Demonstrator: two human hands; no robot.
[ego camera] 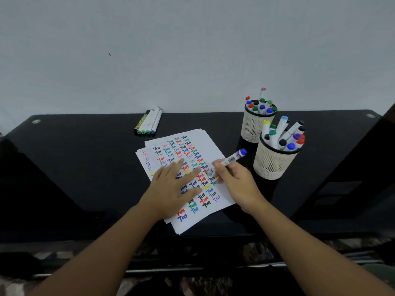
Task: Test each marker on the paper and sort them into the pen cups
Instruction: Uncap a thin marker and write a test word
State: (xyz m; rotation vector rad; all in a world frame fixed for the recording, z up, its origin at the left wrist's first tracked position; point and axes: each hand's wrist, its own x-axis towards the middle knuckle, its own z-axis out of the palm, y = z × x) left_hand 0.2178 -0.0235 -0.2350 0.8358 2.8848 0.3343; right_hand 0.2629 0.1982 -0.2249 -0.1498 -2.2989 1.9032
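The right hand (236, 182) grips a blue-capped marker (232, 159), tip down on the paper (215, 146) and cap tilted toward the nearer pen cup (272, 162). The left hand (174, 189) lies flat with fingers spread, pressing the sheet onto the black table (85, 159). The farther cup (253, 124) stands behind, also full of markers. Four loose markers (148, 122) lie together near the wall.

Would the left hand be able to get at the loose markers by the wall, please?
Probably yes: the left hand lies flat on the paper, and only bare table separates it from the loose markers.
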